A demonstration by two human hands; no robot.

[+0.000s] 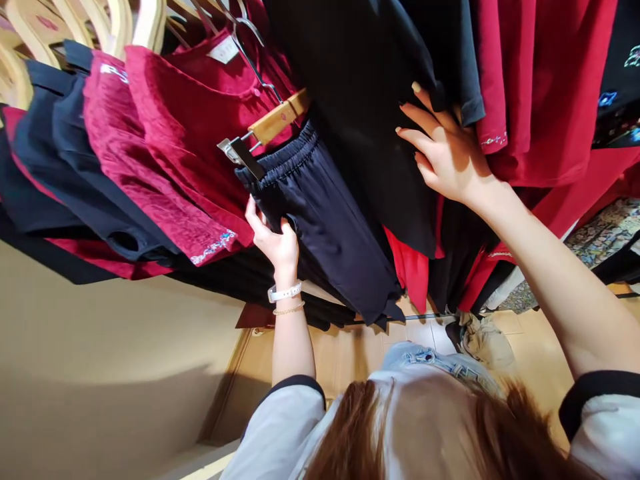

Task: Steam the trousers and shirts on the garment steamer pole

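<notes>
My left hand (277, 243) pinches the side edge of dark navy trousers (325, 217) just below their gathered elastic waistband. The trousers hang from a wooden clip hanger (281, 120) with a metal hook and clip. Behind them hangs a crimson top (195, 127) with a white neck label and an embroidered cuff. My right hand (445, 153) is open, its fingers spread and resting against a long black garment (350, 100) that hangs to the right of the trousers.
Navy garments (75, 147) on wooden hangers (120, 27) fill the rack's left side. More crimson garments (560, 100) hang at the right, beside patterned fabric (607, 233). A pale wall (125, 347) stands at lower left, and a tiled floor (420, 330) shows underneath.
</notes>
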